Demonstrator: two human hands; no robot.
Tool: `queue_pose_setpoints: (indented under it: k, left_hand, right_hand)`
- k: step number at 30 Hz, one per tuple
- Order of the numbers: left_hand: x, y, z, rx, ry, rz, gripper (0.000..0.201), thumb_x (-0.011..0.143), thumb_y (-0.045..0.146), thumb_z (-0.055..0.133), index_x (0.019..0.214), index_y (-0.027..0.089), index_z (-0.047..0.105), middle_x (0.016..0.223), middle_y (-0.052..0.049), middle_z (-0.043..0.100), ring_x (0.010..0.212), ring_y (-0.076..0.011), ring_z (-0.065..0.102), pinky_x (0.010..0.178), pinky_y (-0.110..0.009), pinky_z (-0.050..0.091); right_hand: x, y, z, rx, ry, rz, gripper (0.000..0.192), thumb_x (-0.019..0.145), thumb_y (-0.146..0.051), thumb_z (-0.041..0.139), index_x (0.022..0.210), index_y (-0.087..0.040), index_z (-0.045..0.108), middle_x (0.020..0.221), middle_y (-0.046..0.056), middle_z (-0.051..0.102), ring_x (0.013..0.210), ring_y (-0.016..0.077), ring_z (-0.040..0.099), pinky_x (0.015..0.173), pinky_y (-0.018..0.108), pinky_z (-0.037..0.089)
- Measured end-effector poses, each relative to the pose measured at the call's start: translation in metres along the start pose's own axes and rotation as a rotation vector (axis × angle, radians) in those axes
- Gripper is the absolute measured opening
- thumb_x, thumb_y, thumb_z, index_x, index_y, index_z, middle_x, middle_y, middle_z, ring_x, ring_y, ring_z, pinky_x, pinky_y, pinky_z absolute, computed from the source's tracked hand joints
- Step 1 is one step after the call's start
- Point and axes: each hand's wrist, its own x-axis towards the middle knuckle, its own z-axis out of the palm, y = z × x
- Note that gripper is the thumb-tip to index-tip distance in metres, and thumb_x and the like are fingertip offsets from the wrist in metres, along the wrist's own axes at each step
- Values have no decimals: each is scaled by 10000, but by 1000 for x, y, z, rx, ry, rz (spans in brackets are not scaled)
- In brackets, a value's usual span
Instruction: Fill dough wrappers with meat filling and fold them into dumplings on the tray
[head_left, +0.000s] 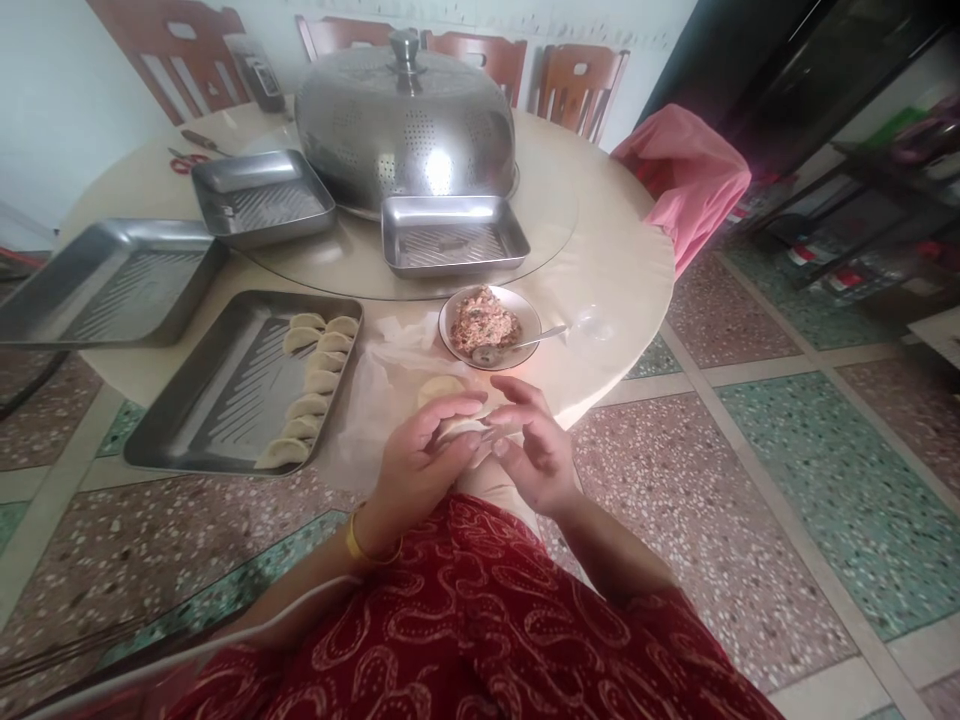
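Just past the table's near edge, a pale dumpling [459, 430] sits between my two hands. My left hand [414, 455] curls around it, thumb on the near side and fingers behind. At the dumpling's right end, my right hand [541, 458] has its thumb and fingers bent about the dough; its exact contact is partly blurred. A round dumpling wrapper [441, 388] lies on the table behind my left fingers. Beyond my hands stands a bowl [534, 312] of minced filling [484, 322], with a spoon [534, 341] resting in it.
A large metal tray [217, 400] at left holds several folded dumplings [309, 402] along its right side. Crumpled plastic [375, 385] lies beside it. Farther back are more metal trays [455, 262], a big domed lid [405, 130] and red-handled scissors [187, 163].
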Motion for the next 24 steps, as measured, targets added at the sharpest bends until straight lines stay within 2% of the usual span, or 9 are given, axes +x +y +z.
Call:
queue_pose_setpoints:
  k: [2, 5, 13, 17, 24]
  left_hand:
    - [-1, 0, 0, -11, 0, 12, 251, 852, 268, 653, 1098, 216, 661, 1188, -67, 705, 1097, -192, 661, 946, -279, 530]
    - [-2, -1, -1, -49, -10, 24, 255, 855, 238, 655, 1110, 233, 655, 1201, -48, 702, 1107, -173, 656, 941, -248, 524]
    - [-2, -3, 0, -107, -21, 26, 261, 855, 212, 656, 1114, 241, 658, 1203, -38, 697, 1107, -167, 650, 941, -242, 516]
    - [-2, -3, -1, -152, -16, -33, 238, 853, 209, 664, 1088, 244, 668, 1188, -31, 699, 1103, -161, 645, 932, -234, 512]
    - [-3, -5, -2, -241, -23, -114, 233, 839, 230, 690, 1070, 257, 680, 1191, -27, 695, 1019, -152, 667, 824, -213, 537]
  right_hand:
    - [0, 0, -1, 40, -6, 18, 223, 873, -222, 597, 1083, -291, 626, 1313, 66, 565, 1265, 265, 531, 1027, 512, 488]
    - [1, 0, -2, 21, -11, -48, 242, 866, -204, 596, 1088, -293, 638, 1333, 59, 549, 1279, 267, 511, 1048, 518, 464]
    - [4, 1, -2, -152, -29, -134, 266, 841, -192, 592, 1069, -319, 647, 1337, 29, 542, 1245, 281, 515, 1005, 560, 479]
    - [5, 5, -2, -151, -25, -188, 310, 833, -194, 584, 1111, -319, 643, 1330, 39, 554, 1214, 283, 532, 987, 560, 490]
    - [0, 9, -3, -38, 24, -142, 327, 868, -243, 573, 1173, -343, 632, 1322, 40, 565, 1254, 286, 525, 1020, 550, 482]
